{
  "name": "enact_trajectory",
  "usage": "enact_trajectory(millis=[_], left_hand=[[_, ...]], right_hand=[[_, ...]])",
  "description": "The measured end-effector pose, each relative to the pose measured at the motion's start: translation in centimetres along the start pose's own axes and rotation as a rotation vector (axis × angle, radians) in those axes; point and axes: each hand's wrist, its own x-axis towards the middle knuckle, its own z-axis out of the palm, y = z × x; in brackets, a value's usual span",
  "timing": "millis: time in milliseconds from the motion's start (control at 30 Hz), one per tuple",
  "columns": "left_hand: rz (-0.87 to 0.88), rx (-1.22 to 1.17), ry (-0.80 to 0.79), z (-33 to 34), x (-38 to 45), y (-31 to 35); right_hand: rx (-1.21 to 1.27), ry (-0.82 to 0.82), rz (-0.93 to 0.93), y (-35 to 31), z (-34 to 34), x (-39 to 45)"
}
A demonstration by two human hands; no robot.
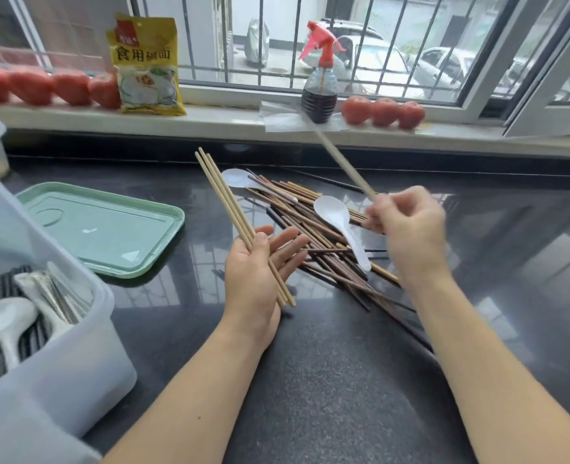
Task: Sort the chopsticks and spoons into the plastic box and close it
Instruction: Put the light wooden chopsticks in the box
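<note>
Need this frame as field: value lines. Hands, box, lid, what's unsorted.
left hand: palm up, holds pale chopsticks under thumb
right hand: pinches single pale chopstick
plastic box: open, spoons and chopsticks inside
green lid: flat on counter, off box
unsorted pile: dark chopsticks, two white spoons

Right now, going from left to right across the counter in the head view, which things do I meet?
Plastic box → green lid → left hand holding light chopsticks → white spoon → right hand.
</note>
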Motion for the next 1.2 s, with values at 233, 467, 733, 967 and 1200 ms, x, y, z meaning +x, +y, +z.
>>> enact_trajectory(millis=[233,467,733,967,1200], left_hand=[[0.046,-0.084,0.017,-0.2,0.1,0.3],[0.218,0.382,0.030,-0.3,-0.6,-0.7],[0.502,0.377,0.027,3.1,-8.1,11.7],[0.698,0.680,0.392,-10.3,-13.1,27.3],[0.395,1.081,0.488,-17.7,-10.5,27.7]], right_hand=[[-0.420,-0.730,-0.188,-0.2,5.3,-5.4],[-0.345,-0.853,-0.216,-0.6,3.0,-3.7],[0.184,-0.692,-0.228,-9.3,8.1,-4.2],[-0.153,-1.076,-0.261,-16.0,20.1,-10.5],[-0.018,-0.840,-0.040,-15.9,22.4,-14.9]])
